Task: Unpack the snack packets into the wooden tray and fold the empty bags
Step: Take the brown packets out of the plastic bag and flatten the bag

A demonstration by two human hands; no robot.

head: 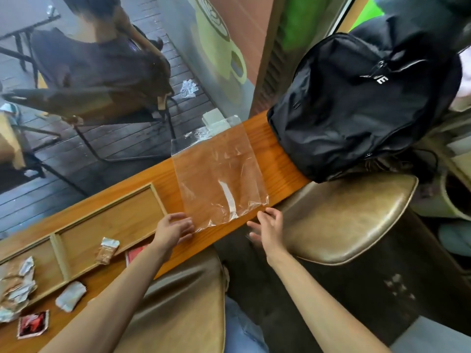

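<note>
A clear empty plastic bag lies flat on the wooden counter. My left hand rests at the bag's near left corner, fingers relaxed on the wood. My right hand hovers at the near right corner, fingers loosely spread, holding nothing. The wooden tray sits to the left with a brown snack packet in its middle section and several crumpled packets in the left section. A white packet and red packets lie on the counter outside the tray.
A black backpack stands on the counter's right end, just past the bag. Two padded stools are under the counter edge. A glass window runs behind the counter, with a person seated outside. A second folded bag lies by the glass.
</note>
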